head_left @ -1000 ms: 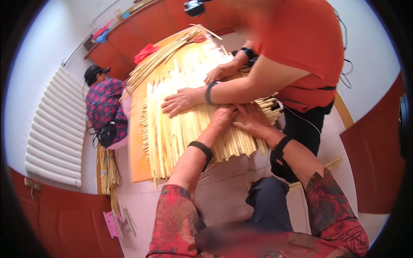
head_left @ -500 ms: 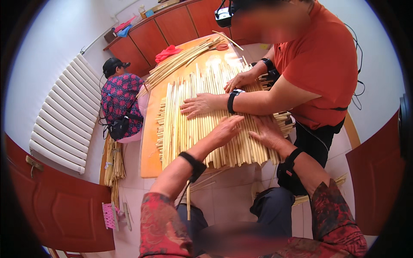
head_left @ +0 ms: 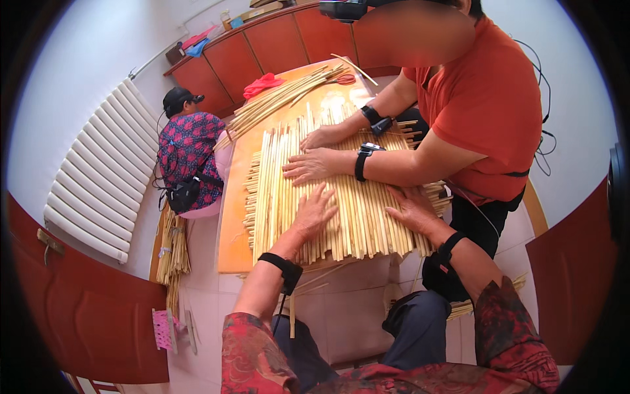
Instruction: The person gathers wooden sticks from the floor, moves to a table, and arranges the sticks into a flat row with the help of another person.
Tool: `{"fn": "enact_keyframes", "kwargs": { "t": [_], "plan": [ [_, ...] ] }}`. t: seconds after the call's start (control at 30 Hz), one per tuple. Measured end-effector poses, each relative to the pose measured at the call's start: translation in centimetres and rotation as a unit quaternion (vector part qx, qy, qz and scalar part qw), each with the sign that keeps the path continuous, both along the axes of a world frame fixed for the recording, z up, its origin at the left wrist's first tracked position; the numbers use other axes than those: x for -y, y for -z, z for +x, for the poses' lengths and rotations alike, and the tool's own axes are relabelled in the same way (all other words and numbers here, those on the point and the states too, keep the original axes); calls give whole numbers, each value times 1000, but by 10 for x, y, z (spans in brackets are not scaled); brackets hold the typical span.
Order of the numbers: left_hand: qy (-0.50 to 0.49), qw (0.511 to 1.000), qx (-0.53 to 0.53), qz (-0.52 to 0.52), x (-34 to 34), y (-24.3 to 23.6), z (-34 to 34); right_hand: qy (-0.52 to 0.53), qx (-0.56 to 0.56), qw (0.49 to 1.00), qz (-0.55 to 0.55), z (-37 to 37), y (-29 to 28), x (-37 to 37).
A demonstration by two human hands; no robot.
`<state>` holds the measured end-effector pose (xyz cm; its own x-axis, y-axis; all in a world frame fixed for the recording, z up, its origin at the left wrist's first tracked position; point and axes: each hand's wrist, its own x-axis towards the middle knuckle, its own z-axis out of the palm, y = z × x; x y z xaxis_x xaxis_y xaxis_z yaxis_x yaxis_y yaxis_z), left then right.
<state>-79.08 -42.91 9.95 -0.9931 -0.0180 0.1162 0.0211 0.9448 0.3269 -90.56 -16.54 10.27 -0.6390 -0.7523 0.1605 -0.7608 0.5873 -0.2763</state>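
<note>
A wide layer of pale yellow stalks [head_left: 354, 223] lies side by side across the table, with more stalks crosswise beneath it. My left hand [head_left: 314, 213] rests flat on the stalks left of the middle, its fingers spread. Toward the right side of the layer, my right hand [head_left: 415, 210] lies with fingers stretched out over the stalks. Neither hand grips anything. Just beyond them, a co-worker in an orange shirt presses one hand [head_left: 315, 165] on the layer, and the other hand [head_left: 321, 136] touches it farther back.
The orange tabletop [head_left: 231, 243] shows along the left. Loose stalks [head_left: 282, 102], red-handled scissors [head_left: 345, 79] and a red cloth [head_left: 264, 85] lie at its far end. Another person [head_left: 191, 154] sits at the left by a radiator [head_left: 98, 171]. Stalk bundles [head_left: 173, 246] stand on the floor.
My left hand has moved left across the stalks and now lies flat. The co-worker's farther hand has shifted left too. My right hand has stayed nearly in place.
</note>
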Motion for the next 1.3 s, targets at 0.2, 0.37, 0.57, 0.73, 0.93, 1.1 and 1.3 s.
{"fn": "enact_keyframes", "kwargs": {
  "t": [0.2, 0.37, 0.57, 0.73, 0.93, 1.1, 1.3],
  "plan": [
    [-225, 964, 91, -112, 65, -8, 35, -39, -49, 997, -43, -2, 3, -5],
    [-237, 967, 89, -38, 67, -3, 38, -24, -19, 999, -30, 4, -16, -2],
    [-249, 963, 104, -22, 56, -12, 42, -45, -33, 998, -32, -1, -2, -5],
    [-259, 959, 115, 17, 55, -16, 40, -50, -53, 997, -5, -2, 2, -9],
    [-120, 984, -1, 131, 121, 28, 86, -86, -43, 995, -36, -12, 15, -1],
    [-132, 989, 34, 59, 110, 10, 90, -54, -110, 992, -12, -13, -6, -13],
    [-131, 986, -26, 97, 131, 43, 108, -85, -106, 990, -48, -9, 4, 4]
  ]
}}
